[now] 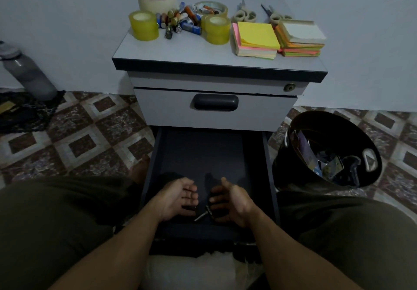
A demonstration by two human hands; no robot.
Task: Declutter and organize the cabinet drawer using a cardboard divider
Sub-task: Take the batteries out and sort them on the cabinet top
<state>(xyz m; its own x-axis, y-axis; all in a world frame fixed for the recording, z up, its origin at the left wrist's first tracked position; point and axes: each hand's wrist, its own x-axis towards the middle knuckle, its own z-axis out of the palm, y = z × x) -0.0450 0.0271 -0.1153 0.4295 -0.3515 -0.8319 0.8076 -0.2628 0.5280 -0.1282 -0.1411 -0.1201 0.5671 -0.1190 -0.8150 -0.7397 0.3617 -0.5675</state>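
Item: drawer (203,154), pulled out, nearly emptied.
Step (est.): clearing last bits.
Hands: L hand (178,196) & R hand (232,201) both cupped, fingers loose, gripping nothing, palms facing.
Contents: small dark pieces (201,214) on drawer floor btwn them, at 4 o'clock of L hand, 8 o'clock of R hand.
Next (est.): scoop together, lift out.
Missing: cardboard divider not in view.

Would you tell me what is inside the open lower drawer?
At the front of the drawer, two small crossed cylinders, perhaps batteries, lie between the left hand and right hand. The hands hide whatever lies beneath them.
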